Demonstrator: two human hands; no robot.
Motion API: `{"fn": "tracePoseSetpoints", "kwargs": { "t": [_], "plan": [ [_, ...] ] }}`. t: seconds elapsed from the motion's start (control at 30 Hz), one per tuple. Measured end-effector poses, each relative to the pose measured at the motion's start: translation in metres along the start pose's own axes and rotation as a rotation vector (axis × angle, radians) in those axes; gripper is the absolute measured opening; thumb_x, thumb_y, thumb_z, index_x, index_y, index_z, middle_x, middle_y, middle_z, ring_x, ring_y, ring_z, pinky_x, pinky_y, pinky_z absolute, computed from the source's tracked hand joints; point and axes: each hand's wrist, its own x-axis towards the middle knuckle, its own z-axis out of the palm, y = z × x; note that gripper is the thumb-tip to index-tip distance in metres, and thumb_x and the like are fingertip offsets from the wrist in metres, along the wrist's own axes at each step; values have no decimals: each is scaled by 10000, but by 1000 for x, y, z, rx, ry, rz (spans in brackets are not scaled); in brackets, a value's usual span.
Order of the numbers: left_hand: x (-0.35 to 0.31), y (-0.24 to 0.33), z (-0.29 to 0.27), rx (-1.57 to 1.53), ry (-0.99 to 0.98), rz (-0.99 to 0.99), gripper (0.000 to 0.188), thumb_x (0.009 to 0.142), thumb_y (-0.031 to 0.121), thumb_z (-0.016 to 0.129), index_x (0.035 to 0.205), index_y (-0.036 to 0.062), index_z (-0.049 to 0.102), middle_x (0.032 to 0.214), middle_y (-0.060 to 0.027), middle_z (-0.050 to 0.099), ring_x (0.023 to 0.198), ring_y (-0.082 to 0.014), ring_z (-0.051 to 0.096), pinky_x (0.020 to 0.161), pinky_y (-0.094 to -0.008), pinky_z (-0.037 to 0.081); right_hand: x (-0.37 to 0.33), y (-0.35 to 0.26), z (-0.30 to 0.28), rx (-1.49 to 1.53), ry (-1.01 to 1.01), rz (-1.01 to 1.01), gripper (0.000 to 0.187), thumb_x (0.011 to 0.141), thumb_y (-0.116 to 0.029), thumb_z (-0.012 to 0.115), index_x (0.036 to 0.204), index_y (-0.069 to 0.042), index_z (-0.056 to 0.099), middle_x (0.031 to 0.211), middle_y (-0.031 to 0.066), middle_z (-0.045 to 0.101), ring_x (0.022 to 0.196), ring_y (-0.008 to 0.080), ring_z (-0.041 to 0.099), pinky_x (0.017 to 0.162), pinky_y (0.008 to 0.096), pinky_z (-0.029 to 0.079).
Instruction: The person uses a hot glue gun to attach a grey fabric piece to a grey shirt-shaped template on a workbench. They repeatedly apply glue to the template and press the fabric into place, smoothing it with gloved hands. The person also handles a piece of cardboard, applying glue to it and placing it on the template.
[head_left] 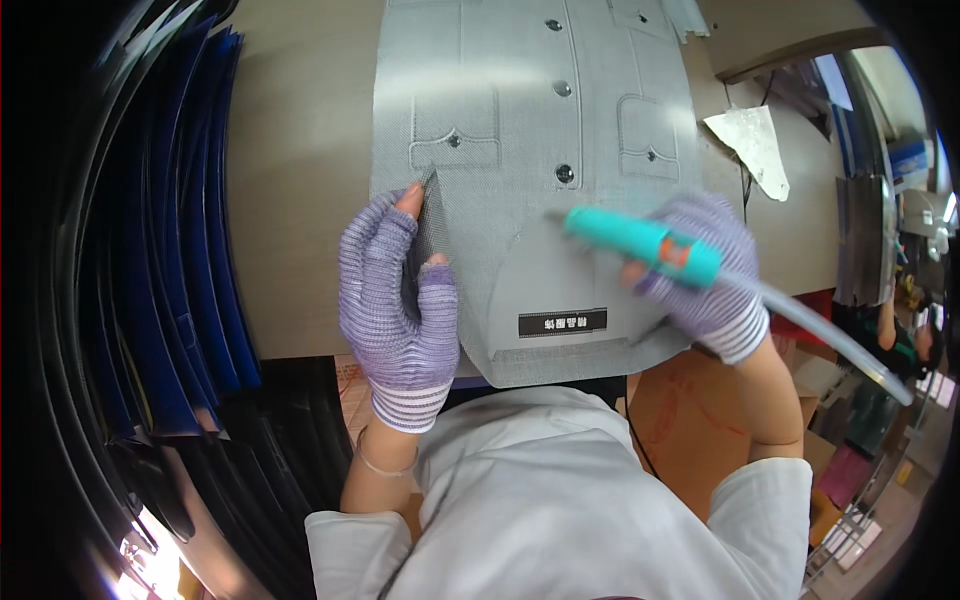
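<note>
A grey sheet (470,240), made to look like the front of a jacket with pockets and a row of dark buttons, lies on the table before me. Its near end carries a small black label (563,322). My left hand (400,280), in a purple knit glove with bare fingertips, is closed on the sheet's left edge, which is folded up between thumb and forefinger. My right hand (705,260), gloved alike and blurred, grips a teal hot glue gun (640,243). A translucent glue stick (835,335) sticks out of its back. The gun's tip points left above the sheet.
Several blue folded panels (185,230) stand in a row along the left side of the table (290,180). A torn white piece (752,148) lies to the right, near a dark cable. Below the table edge is a brown cardboard box (690,410).
</note>
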Motion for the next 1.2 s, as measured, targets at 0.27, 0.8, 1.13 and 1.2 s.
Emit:
{"fn": "tracePoseSetpoints", "kwargs": {
  "t": [0.27,0.8,1.13,1.2],
  "plan": [
    [-2,-3,3,-2,-26,26,367,830,8,616,1195,8,654,1202,-174,565,1052,-283,588,914,-349,496,-2,0,11,740,-82,554,236,820,-326,738,908,-107,735,898,115,699,821,286,658,665,364,513],
    [-2,3,2,-4,-54,-32,315,863,-11,624,1176,-9,661,1207,-167,610,1134,-271,590,995,-373,468,-8,-14,11,123,-129,21,192,878,-257,718,962,-85,732,839,57,718,815,185,679,728,312,544],
    [-5,-4,5,30,-8,6,326,813,46,671,1137,41,703,1113,-131,603,985,-256,589,878,-344,495,-7,-24,4,-57,-276,-46,389,790,-396,756,923,-33,706,886,40,711,863,165,633,862,359,483],
    [-2,-2,6,2,-19,12,333,809,52,678,1141,45,703,1111,-128,606,991,-255,589,880,-344,496,-17,-5,30,766,-101,338,248,850,-307,729,872,-61,713,844,69,709,827,188,668,794,327,531]
  ]
}}
